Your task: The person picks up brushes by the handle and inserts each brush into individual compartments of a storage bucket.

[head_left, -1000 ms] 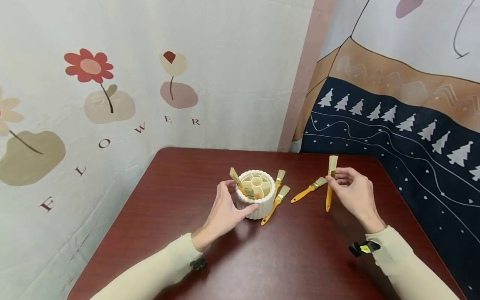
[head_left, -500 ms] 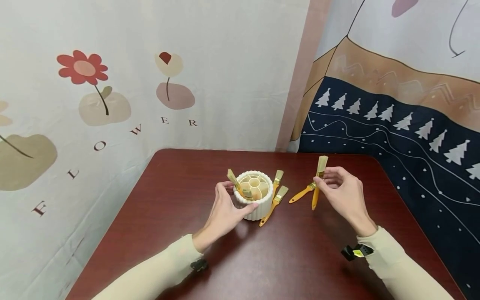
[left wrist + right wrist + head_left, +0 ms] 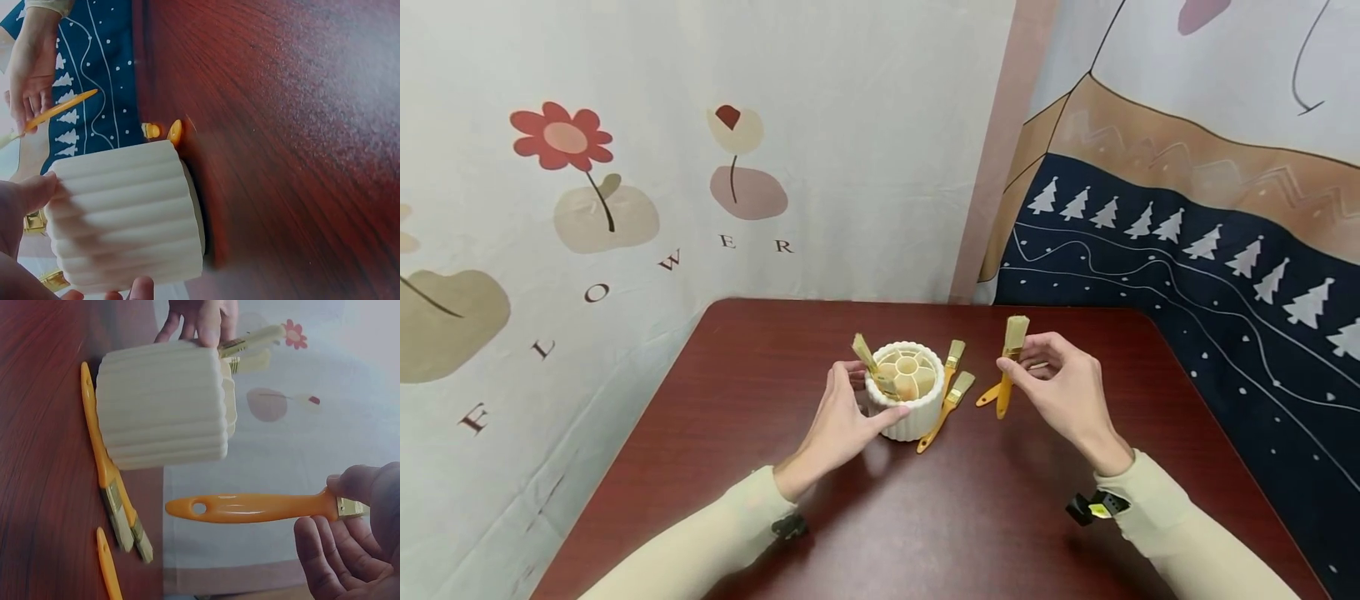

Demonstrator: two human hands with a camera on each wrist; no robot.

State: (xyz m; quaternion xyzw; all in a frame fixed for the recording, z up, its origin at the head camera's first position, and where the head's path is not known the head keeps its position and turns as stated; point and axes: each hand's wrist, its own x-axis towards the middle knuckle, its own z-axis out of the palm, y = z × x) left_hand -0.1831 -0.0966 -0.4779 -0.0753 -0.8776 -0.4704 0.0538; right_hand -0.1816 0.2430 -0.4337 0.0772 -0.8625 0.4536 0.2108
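Observation:
A white ribbed round holder (image 3: 917,421) with a flower-shaped divider stands on the table, and two paintbrushes lean in its left compartments. My left hand (image 3: 842,421) grips the holder from the left, thumb on the near side. In the right wrist view, my right hand (image 3: 350,544) pinches a paintbrush (image 3: 256,507) near its metal band, bristles up and the yellow handle pointing down. That hand is raised to the right of the holder. Two more paintbrushes (image 3: 953,402) lie against the holder's right side. Another paintbrush (image 3: 987,396) lies mostly hidden behind the held one.
The dark red table (image 3: 955,517) ends at a white wall hanging (image 3: 865,167) printed with flowers at the back. On the right hangs a navy cloth (image 3: 1150,283) with white trees. A dark device (image 3: 1097,506) is strapped on the right wrist.
My right hand has carried the paintbrush left toward the holder, now over the brush lying on the table. My left hand keeps its grip on the holder.

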